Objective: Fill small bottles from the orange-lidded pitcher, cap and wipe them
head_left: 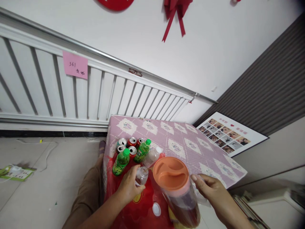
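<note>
My left hand [130, 186] is wrapped round a clear, uncapped bottle [142, 175]. In my right hand [209, 187] is the handle of a clear pitcher [183, 203] with an orange lid [171, 173] and dark liquid inside. The pitcher is tilted, its lid edge close to the bottle's mouth. A white cap [156, 209] lies on the red cloth [133, 213]. Behind my left hand stand a green-capped bottle [121, 162], another green bottle [142, 150], a clear white-capped bottle [152, 156] and several opened cans [132, 142].
The table's purple patterned cover [157, 133] reaches back to a white radiator [100, 92]. At the right a framed photo board [228, 133] leans by the wall. A power strip [16, 172] lies on the floor at the left, and my leg [88, 190] is beside the table.
</note>
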Tool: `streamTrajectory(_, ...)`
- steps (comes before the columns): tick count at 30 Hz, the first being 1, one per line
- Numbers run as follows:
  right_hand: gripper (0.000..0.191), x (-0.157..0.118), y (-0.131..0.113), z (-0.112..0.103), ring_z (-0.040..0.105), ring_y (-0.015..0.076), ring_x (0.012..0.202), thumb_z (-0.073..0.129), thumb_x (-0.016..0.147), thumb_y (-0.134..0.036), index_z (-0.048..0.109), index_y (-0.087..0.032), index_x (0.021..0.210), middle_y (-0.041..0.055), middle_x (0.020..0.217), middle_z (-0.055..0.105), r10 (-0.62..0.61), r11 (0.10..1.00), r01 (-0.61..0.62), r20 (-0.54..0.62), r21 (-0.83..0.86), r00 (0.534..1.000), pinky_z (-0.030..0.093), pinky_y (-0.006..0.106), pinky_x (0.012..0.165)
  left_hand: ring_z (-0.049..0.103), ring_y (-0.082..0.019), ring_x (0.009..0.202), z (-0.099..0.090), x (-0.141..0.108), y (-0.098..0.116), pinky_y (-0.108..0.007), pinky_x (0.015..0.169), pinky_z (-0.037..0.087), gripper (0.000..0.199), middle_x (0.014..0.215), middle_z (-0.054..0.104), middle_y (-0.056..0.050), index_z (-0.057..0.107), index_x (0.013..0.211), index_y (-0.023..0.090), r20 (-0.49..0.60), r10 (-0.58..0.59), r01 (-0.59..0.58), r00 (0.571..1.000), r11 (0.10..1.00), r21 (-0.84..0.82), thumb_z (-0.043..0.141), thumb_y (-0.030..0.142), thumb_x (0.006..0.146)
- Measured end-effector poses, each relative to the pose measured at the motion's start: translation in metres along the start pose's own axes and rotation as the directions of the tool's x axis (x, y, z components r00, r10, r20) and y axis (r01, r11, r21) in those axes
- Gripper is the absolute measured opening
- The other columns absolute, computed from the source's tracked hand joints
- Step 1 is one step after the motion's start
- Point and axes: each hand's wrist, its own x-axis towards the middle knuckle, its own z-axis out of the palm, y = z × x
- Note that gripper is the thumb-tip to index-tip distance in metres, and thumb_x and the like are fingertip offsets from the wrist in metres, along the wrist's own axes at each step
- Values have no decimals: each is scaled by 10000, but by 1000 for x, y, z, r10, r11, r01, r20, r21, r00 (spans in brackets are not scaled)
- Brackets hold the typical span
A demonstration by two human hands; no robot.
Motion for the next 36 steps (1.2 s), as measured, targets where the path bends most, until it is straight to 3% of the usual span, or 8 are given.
streamTrajectory(26, 580, 1, -2, 1, 396, 148, 596, 586, 707, -745, 585, -185, 556, -16, 581, 455, 12, 1000, -12, 0, -9, 1000, 343, 266, 563, 542, -288, 1252, 0, 1, 0, -468, 1086, 412, 776, 1364, 561, -142, 414, 1334, 172, 15, -12, 12, 1000, 1000, 6, 727, 120, 626)
streamTrajectory(36, 580, 1, -6, 1, 418, 163, 620, 578, 691, -758, 586, -192, 566, -8, 603, 473, 34, 999, -34, 22, -14, 999, 355, 273, 586, 527, -297, 1269, 0, 0, 0, -479, 1097, 398, 778, 1377, 547, -157, 400, 1343, 156, 24, -10, 10, 1000, 1000, 25, 720, 133, 633)
